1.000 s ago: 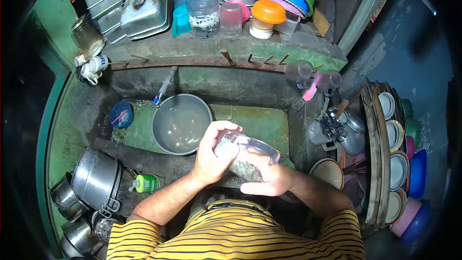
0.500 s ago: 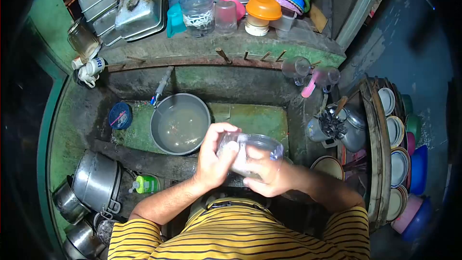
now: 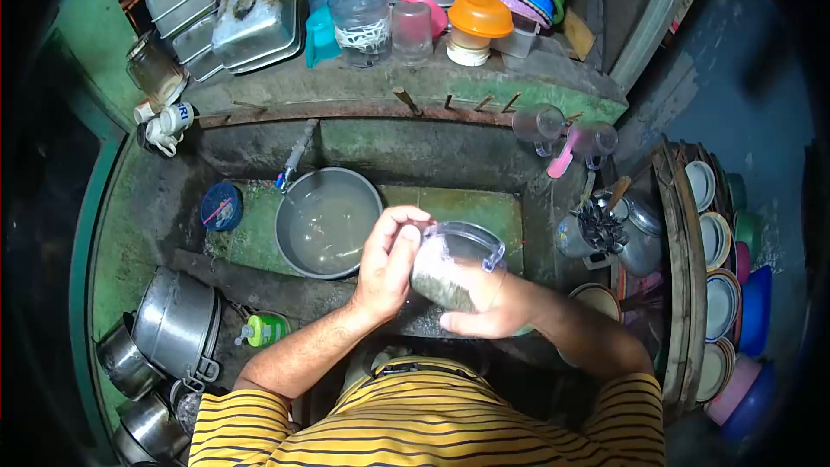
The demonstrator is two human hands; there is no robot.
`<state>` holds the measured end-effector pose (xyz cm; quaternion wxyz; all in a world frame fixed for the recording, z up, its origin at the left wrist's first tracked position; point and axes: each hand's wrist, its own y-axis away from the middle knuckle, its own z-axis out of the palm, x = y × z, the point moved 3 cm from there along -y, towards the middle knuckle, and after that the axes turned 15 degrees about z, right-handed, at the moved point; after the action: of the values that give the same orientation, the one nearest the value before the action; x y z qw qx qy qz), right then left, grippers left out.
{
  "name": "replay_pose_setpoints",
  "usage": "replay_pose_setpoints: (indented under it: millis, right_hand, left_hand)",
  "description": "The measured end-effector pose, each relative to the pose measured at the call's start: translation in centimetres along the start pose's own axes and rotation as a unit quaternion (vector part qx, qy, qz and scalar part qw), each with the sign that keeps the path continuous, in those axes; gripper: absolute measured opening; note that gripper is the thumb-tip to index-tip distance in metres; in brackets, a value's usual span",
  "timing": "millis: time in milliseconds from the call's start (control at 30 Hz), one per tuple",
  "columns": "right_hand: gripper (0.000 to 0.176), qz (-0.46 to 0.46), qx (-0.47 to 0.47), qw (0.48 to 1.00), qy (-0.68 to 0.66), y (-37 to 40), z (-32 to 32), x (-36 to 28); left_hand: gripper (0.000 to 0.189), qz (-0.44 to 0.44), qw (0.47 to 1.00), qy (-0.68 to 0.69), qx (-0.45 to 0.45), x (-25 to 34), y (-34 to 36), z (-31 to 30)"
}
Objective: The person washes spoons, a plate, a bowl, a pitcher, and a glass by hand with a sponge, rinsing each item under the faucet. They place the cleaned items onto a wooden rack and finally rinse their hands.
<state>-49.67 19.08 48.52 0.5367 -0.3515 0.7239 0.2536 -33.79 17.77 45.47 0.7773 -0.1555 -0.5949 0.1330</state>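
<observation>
My left hand (image 3: 386, 261) grips the left side of a clear plastic container (image 3: 445, 281), its fingers bent at the rim and thumb along the wall. The container is tilted, with a thick, faintly purple rim. A pale, cloudy patch shows through its lower wall. My right hand (image 3: 501, 301) is closed around the right side, thumb below; part of it shows through the clear plastic. Both hands are over the sink's near edge, to the right of a grey basin (image 3: 281, 238) of cloudy water.
A tap (image 3: 296, 154) points into the basin. A blue tub (image 3: 221, 207) stands left of it. Green dish soap (image 3: 264, 329) and large metal pots (image 3: 173, 320) are at lower left. Mugs (image 3: 538, 125) hang from pegs at right. A plate rack (image 3: 679, 268) borders the right side.
The container has turned in my hands, so its rim and cloudy lower wall show more clearly. My left hand has risen slightly, and the whole view has shifted a little.
</observation>
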Motion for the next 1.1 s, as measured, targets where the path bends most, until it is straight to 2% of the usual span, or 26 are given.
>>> replay_pose_setpoints:
  millis: [100, 133, 167, 233, 267, 300, 367, 433, 467, 500, 533, 567, 600, 633, 667, 700, 767, 800, 833, 900, 933, 967, 1000, 1033, 1067, 1100]
  right_hand:
    - [0.059, -0.021, 0.055, 0.995, 0.081, -0.7, -0.3, -0.5]
    - [0.054, -0.042, 0.087, 0.982, 0.162, -0.6, 0.0, -0.1]
    - [0.054, -0.045, 0.085, 0.982, 0.164, -1.0, -0.3, 0.5]
    - [0.050, -0.023, 0.071, 0.934, 0.348, -1.0, 0.2, 1.5]
    - [0.052, -0.063, 0.107, 0.902, 0.414, -0.6, 0.4, 1.2]
    - [0.052, -0.061, 0.107, 0.901, 0.415, -0.5, 0.7, 1.4]
    - [0.062, -0.080, 0.113, 0.941, 0.310, -0.4, 0.9, 1.7]
    - [0.068, -0.040, 0.081, 0.955, 0.282, 0.3, 0.8, 1.0]
    - [0.069, 0.024, 0.029, 0.999, 0.004, 0.6, 0.6, 0.7]
    - [0.070, 0.087, -0.025, 0.958, -0.272, 0.6, 0.5, 0.5]
    - [0.070, 0.057, -0.026, 0.943, -0.328, 0.6, 1.1, 0.8]
    - [0.070, 0.059, -0.027, 0.942, -0.328, 0.7, 1.7, 1.6]
    - [0.071, 0.001, 0.058, 0.991, -0.121, 1.0, 1.9, 2.1]
    - [0.073, -0.060, 0.142, 0.983, 0.095, 0.5, 1.8, 0.2]
    - [0.067, -0.084, 0.132, 0.914, 0.375, 0.2, 1.7, -1.9]
    - [0.058, -0.006, 0.110, 0.890, 0.443, 0.0, 2.8, 0.9]
    - [0.050, 0.024, 0.083, 0.925, 0.371, -0.6, 2.0, 1.6]
    - [0.050, 0.024, 0.085, 0.923, 0.374, -0.6, 1.4, 0.7]
    - [0.053, 0.003, 0.084, 0.934, 0.348, -0.3, 1.1, -0.9]
    - [0.057, -0.016, 0.077, 0.945, 0.318, 0.6, 1.0, -1.4]
    - [0.060, 0.001, 0.078, 0.974, 0.212, 1.1, 0.5, -0.7]
    - [0.064, 0.020, 0.076, 0.992, 0.102, 1.3, 0.2, 0.0]
    - [0.071, 0.084, -0.024, 0.979, -0.182, 0.7, 0.5, 0.7]
    - [0.071, 0.084, -0.023, 0.979, -0.183, 0.6, 0.6, 0.6]
    - [0.075, 0.017, 0.015, 0.999, -0.048, 0.5, 0.4, -0.1]
    - [0.079, -0.050, 0.056, 0.993, 0.087, 0.3, 0.4, -1.0]
  left_hand:
    - [0.027, 0.006, 0.998, 0.063, -0.003, -0.2, -0.1, 0.2]
    - [0.028, -0.034, 0.997, 0.064, 0.008, -0.9, 0.1, 0.1]
    - [0.028, -0.069, 0.995, 0.064, 0.019, -1.4, -0.1, -0.1]
    - [0.030, -0.097, 0.995, 0.036, 0.005, -1.1, -0.1, -0.1]
    - [0.031, -0.093, 0.995, 0.033, 0.004, -0.6, -0.5, 0.1]
    - [0.031, -0.091, 0.995, 0.032, 0.007, -0.3, -0.6, 0.3]
    - [0.038, -0.102, 0.994, 0.038, -0.028, 0.2, -0.9, -0.8]
    - [0.051, -0.134, 0.964, 0.184, -0.140, 1.1, -0.4, -0.7]
    - [0.063, -0.076, 0.961, 0.189, -0.187, 0.1, -0.3, -1.2]
    - [0.064, 0.001, 0.967, 0.158, -0.199, 0.3, -0.2, -1.1]
    - [0.062, 0.035, 0.971, 0.119, -0.204, 0.4, -0.3, -1.0]
    - [0.061, 0.067, 0.973, 0.081, -0.206, 0.6, -0.3, -0.9]
    - [0.061, 0.065, 0.973, 0.082, -0.204, 0.3, -0.2, -0.9]
    - [0.060, 0.026, 0.981, 0.065, -0.180, -0.4, -0.4, -1.0]
    - [0.059, -0.015, 0.987, 0.047, -0.156, -0.8, -0.4, -1.1]
    - [0.059, -0.020, 0.986, 0.046, -0.159, -0.6, -0.1, -0.9]
    - [0.057, -0.179, 0.980, 0.034, -0.080, -0.1, -0.1, -0.5]
    - [0.063, -0.225, 0.967, 0.085, -0.080, 0.4, 0.0, -0.6]
    - [0.063, -0.224, 0.967, 0.087, -0.080, 1.3, -0.5, -1.1]
    - [0.077, -0.228, 0.941, 0.089, -0.234, 2.8, -0.8, -1.6]
    - [0.088, -0.189, 0.929, -0.008, -0.319, 2.3, -0.8, -2.2]
    - [0.087, -0.042, 0.949, -0.053, -0.309, -0.7, -0.4, -2.8]
    - [0.084, -0.058, 0.966, 0.039, -0.249, -0.4, 0.0, -1.7]
    - [0.082, -0.074, 0.970, 0.132, -0.188, 0.0, 0.2, -0.7]
    - [0.067, -0.039, 0.977, 0.113, -0.175, 0.1, -0.2, -0.8]
    - [0.067, -0.039, 0.977, 0.114, -0.177, 0.0, -0.4, -0.6]
